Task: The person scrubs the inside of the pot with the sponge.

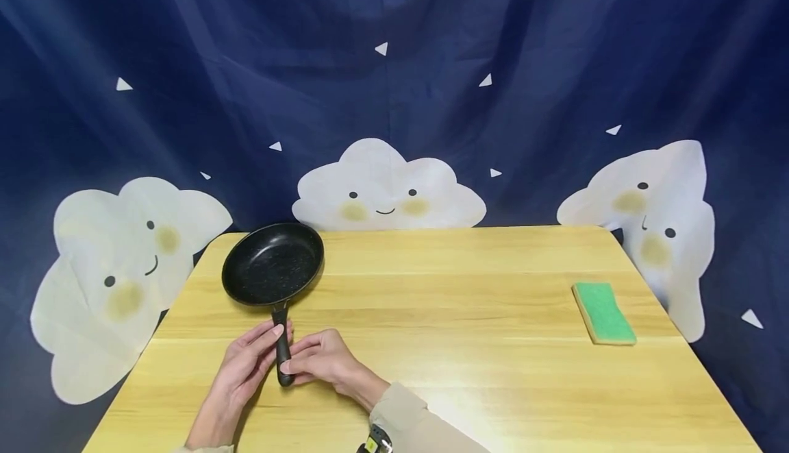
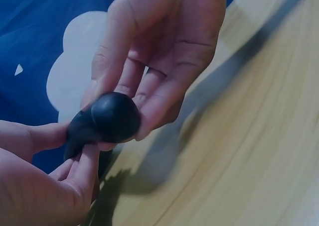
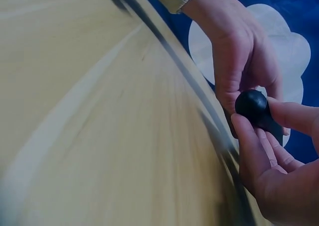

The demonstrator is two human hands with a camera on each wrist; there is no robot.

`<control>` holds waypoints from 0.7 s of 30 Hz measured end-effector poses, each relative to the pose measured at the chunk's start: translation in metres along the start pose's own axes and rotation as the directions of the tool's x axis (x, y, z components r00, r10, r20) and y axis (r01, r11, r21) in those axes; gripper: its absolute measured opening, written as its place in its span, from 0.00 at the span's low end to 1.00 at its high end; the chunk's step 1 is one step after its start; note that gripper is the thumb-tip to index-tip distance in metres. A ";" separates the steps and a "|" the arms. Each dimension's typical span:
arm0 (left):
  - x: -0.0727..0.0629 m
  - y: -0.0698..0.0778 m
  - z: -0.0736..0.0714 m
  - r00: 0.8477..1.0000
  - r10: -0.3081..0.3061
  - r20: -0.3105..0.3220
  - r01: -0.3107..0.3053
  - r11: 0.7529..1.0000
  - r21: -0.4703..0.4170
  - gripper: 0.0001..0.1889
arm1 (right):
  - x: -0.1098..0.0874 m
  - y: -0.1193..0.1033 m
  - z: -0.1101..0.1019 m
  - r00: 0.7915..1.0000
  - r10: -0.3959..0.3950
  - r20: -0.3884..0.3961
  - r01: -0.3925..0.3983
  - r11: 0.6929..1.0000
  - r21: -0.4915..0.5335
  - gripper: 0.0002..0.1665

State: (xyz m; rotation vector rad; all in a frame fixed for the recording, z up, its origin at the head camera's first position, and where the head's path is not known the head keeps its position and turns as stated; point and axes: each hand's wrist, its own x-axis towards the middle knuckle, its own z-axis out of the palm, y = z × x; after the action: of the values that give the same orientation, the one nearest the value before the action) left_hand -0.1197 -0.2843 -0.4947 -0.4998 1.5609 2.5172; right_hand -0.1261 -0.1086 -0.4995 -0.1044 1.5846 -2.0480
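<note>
A black frying pan [image 1: 273,266] is at the left of the table, its bowl facing up near the far edge and its handle [image 1: 282,347] pointing toward me. My left hand [image 1: 243,364] pinches the handle close to the pan, thumb on top. Nearer the handle's end, my right hand [image 1: 329,358] grips it from the right between thumb and fingers. In the left wrist view, the rounded handle end [image 2: 117,117] faces the camera, with both hands around it. The right wrist view also has this black end [image 3: 251,104] between the fingers; there the pan's bowl is hidden.
A green-topped sponge [image 1: 607,312] with a yellowish underside lies toward the table's right edge. The light wooden table [image 1: 468,316] reaches back to a dark blue curtain [image 1: 431,96] printed with smiling clouds and white triangles. A watch [image 1: 377,439] shows by the right sleeve.
</note>
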 end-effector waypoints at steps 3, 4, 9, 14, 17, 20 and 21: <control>0.000 -0.004 0.008 1.000 -0.022 0.001 0.022 1.000 -0.006 0.09 | -0.006 -0.001 -0.009 1.000 0.001 0.001 -0.001 1.000 -0.011 0.09; 0.000 -0.005 0.011 1.000 -0.024 0.001 0.024 1.000 -0.002 0.09 | -0.008 -0.002 -0.011 1.000 0.000 0.002 0.000 1.000 -0.014 0.09; 0.000 -0.011 0.023 1.000 -0.012 -0.007 0.012 1.000 0.029 0.18 | -0.018 -0.006 -0.022 1.000 -0.015 0.020 0.015 1.000 -0.019 0.09; -0.002 -0.018 0.035 1.000 -0.026 -0.001 0.026 1.000 -0.001 0.18 | -0.030 -0.009 -0.032 1.000 -0.023 0.018 0.023 1.000 -0.018 0.10; -0.005 -0.024 0.041 1.000 -0.026 0.012 0.026 1.000 -0.016 0.15 | -0.038 -0.007 -0.038 1.000 -0.025 0.012 0.025 0.999 -0.029 0.11; -0.008 -0.030 0.047 1.000 -0.016 0.026 0.016 1.000 -0.008 0.14 | -0.045 -0.004 -0.044 1.000 -0.028 -0.005 0.028 0.999 -0.024 0.11; -0.009 -0.032 0.049 0.999 -0.013 0.030 0.013 1.000 -0.007 0.14 | -0.048 -0.003 -0.045 1.000 -0.028 -0.010 0.028 0.999 -0.025 0.11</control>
State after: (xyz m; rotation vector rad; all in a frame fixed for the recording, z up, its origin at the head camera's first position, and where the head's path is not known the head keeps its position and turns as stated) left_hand -0.1118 -0.2253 -0.4987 -0.4690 1.5335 2.5098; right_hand -0.1038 -0.0464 -0.4980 -0.1253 1.6238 -2.0536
